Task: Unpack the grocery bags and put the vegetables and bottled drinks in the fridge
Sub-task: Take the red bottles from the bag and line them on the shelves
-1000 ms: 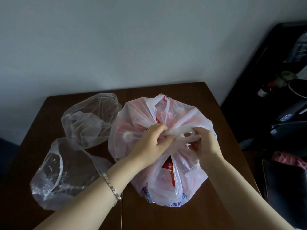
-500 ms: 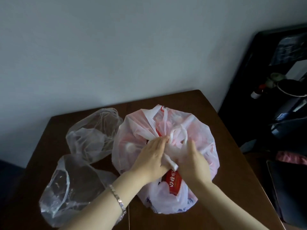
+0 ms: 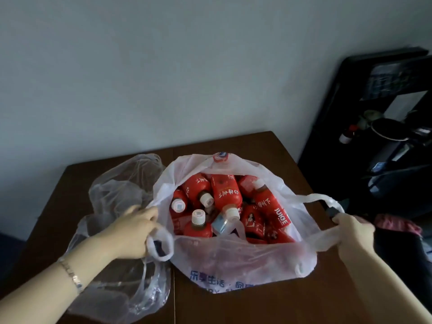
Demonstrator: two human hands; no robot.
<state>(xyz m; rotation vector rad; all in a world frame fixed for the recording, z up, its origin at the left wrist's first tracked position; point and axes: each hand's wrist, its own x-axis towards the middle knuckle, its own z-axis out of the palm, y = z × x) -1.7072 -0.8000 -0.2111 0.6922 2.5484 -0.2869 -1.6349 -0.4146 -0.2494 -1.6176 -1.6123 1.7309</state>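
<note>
Several heavy, slick bottles [image 3: 225, 195] fill our flimsy bag [image 3: 233, 260]; left hand [image 3: 133, 230] and right hand [image 3: 353, 232] clamp its handles [image 3: 163, 239] (we'd grasp bottles mid-body).

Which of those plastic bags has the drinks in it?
The white printed bag, which the left hand and right hand hold open: red bottles fill it. The clear bags beside it look empty.

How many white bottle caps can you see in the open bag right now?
5 caps: far left, upper left, front, centre, back right. Other bottles hide their caps.
</note>
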